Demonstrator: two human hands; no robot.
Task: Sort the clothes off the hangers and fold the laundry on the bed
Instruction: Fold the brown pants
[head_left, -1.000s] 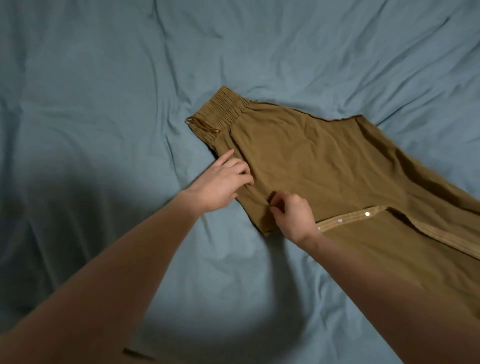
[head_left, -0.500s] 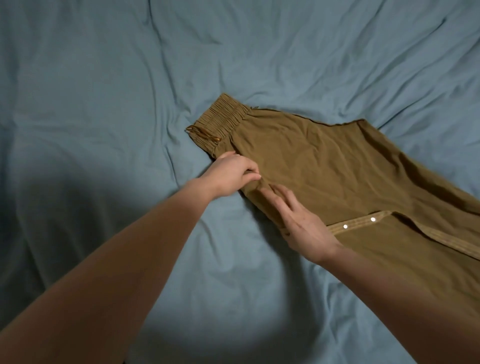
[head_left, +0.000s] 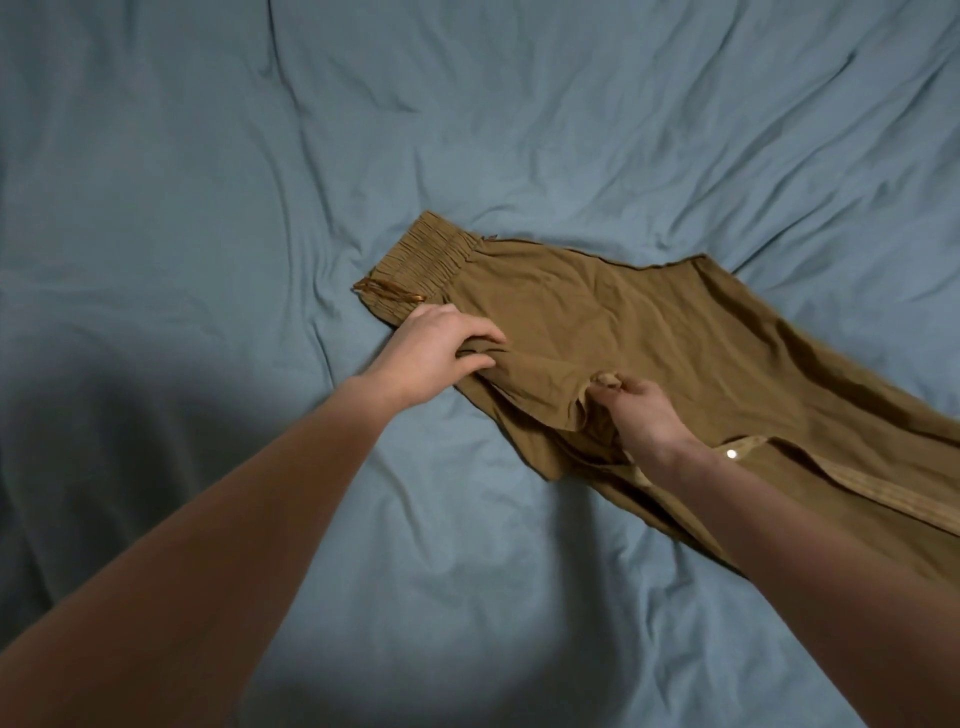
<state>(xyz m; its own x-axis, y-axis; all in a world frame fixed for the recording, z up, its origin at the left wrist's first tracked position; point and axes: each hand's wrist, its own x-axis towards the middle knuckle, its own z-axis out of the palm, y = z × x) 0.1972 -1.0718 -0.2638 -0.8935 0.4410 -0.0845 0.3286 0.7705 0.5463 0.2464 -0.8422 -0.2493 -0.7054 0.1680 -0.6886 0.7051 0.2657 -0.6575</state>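
My fingers (head_left: 480, 338) on the left hand (head_left: 434, 353) curl over a bunched ridge of the olive-brown cotton trousers (head_left: 649, 332), gripping it just below the gathered elastic waistband (head_left: 421, 260), I think to hold that end in place. My right hand (head_left: 641, 415) pinches a raised fold of the same cloth between thumb and fingertips, lifting it off the layer beneath. It looks like I am drawing the crotch seam inward so the legs will lie in one flat strip.

From the head camera, the only view I have, the trousers lie on the wrinkled blue-grey bed sheet (head_left: 208, 208), waistband toward the upper left, legs running off the right edge. A lighter tan button band with a shiny snap (head_left: 731, 453) shows just beside my right wrist, partly hidden under it. A thin drawstring (head_left: 395, 293) trails at the waistband's near corner. No folding is done yet, as far as I can judge; this is straightening first.
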